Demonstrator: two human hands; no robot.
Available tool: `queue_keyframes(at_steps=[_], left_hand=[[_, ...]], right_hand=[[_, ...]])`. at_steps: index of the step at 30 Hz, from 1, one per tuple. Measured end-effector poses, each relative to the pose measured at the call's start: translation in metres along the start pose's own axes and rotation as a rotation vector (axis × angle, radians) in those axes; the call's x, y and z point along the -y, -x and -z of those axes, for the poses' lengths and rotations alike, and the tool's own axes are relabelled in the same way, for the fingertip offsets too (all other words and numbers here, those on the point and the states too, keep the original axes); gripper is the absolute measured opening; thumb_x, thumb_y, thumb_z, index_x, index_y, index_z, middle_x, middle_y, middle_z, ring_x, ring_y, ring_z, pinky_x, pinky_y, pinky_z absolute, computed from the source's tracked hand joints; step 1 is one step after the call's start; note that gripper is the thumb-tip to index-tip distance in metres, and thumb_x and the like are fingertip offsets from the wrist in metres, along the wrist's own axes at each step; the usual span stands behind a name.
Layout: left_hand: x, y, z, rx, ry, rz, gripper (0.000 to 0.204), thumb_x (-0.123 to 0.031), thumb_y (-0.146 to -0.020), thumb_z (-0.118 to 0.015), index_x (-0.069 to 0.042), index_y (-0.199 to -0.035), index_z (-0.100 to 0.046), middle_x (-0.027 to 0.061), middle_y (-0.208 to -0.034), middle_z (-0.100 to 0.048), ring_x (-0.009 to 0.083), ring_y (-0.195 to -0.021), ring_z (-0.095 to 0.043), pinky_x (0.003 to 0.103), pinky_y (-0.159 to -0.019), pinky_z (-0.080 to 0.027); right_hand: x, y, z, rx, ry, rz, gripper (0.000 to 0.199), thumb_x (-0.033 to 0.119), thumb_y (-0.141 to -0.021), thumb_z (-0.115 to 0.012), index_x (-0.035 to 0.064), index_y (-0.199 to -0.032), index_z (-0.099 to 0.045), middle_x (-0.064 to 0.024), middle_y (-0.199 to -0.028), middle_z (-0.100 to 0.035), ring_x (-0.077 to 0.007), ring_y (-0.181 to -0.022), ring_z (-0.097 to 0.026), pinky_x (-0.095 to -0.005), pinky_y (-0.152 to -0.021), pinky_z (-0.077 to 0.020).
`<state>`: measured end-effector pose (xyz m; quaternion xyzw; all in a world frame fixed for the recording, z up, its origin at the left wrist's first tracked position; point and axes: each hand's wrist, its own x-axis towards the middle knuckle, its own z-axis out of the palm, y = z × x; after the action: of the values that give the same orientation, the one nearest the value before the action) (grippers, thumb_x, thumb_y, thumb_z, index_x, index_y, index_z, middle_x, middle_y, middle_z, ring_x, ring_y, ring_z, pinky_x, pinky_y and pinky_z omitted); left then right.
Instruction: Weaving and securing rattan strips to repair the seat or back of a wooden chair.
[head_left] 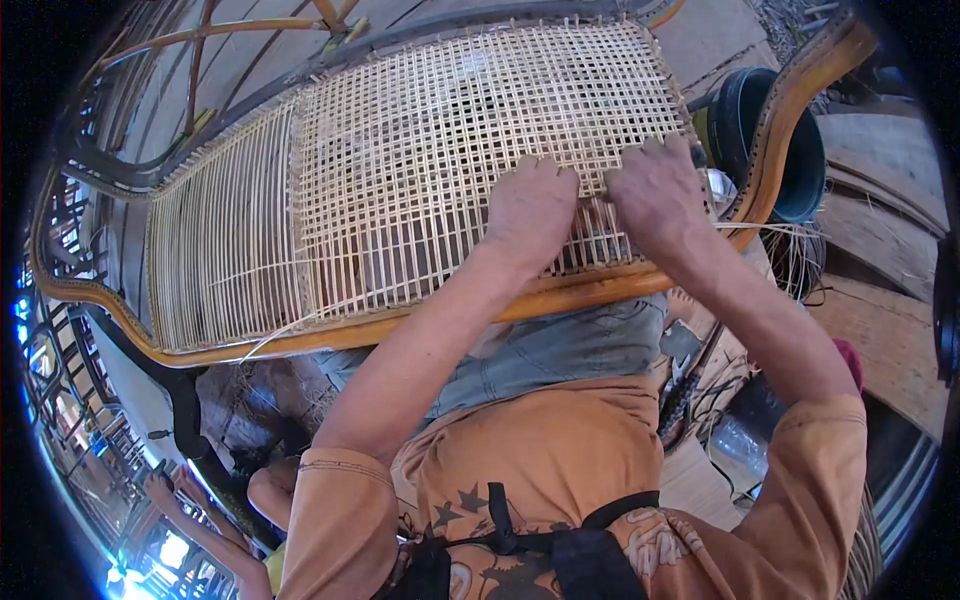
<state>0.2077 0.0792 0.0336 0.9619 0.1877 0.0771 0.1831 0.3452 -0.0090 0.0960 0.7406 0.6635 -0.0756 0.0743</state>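
Note:
Across my lap lies a curved rattan furniture frame (560,293) with a panel of woven cane (400,150) stretched inside it. The right part is an open checked weave; at the left, the strands run in one direction only. My left hand (535,205) is closed over the near part of the weave, its fingers curled down onto the cane strips. Beside it, a little to the right, my right hand (655,195) is likewise curled on the strips near the panel's right edge. My fingertips are mostly hidden behind my knuckles. A pale loose cane strip (270,337) sticks out over the frame's near left edge.
A dark green bucket (800,170) stands behind the frame's right arm. Loose cane strands (800,250) hang beside it, near wooden boards (880,330). At the lower left, another person's arm (200,530) shows. More rattan poles (200,35) lie beyond the panel.

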Motion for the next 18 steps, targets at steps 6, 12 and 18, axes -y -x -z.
queue_keyframes(at_steps=[6,12,18], left_hand=[[0.0,-0.003,0.006,0.02,0.046,0.04,0.008,-0.014,-0.079,-0.061,-0.007,-0.081,-0.06,0.0094,-0.08,-0.057,0.0268,-0.082,-0.057,0.038,-0.066,-0.051],[-0.024,-0.017,-0.001,-0.026,0.049,-0.019,0.004,-0.012,-0.077,-0.06,-0.008,-0.079,-0.06,0.0085,-0.079,-0.057,0.0255,-0.081,-0.058,0.037,-0.064,-0.052],[-0.029,-0.024,-0.008,0.109,-0.1,-0.06,0.013,-0.01,-0.07,-0.061,-0.008,-0.082,-0.058,0.0079,-0.081,-0.057,0.0245,-0.08,-0.059,0.034,-0.062,-0.052]], right_hand=[[-0.022,0.025,0.011,-0.016,-0.074,-0.205,0.008,0.017,-0.074,-0.06,0.0149,-0.072,-0.067,-0.0055,-0.081,-0.061,-0.0244,-0.087,-0.057,-0.0415,-0.079,-0.0355],[-0.031,0.045,-0.011,-0.191,-0.103,-0.11,0.01,0.016,-0.074,-0.059,0.012,-0.066,-0.064,-0.006,-0.073,-0.055,-0.0242,-0.081,-0.054,-0.0408,-0.077,-0.0351],[-0.023,0.025,-0.01,-0.07,0.042,-0.077,0.009,0.015,-0.07,-0.059,0.0146,-0.062,-0.063,-0.0035,-0.072,-0.055,-0.0219,-0.083,-0.054,-0.0379,-0.083,-0.0347]])
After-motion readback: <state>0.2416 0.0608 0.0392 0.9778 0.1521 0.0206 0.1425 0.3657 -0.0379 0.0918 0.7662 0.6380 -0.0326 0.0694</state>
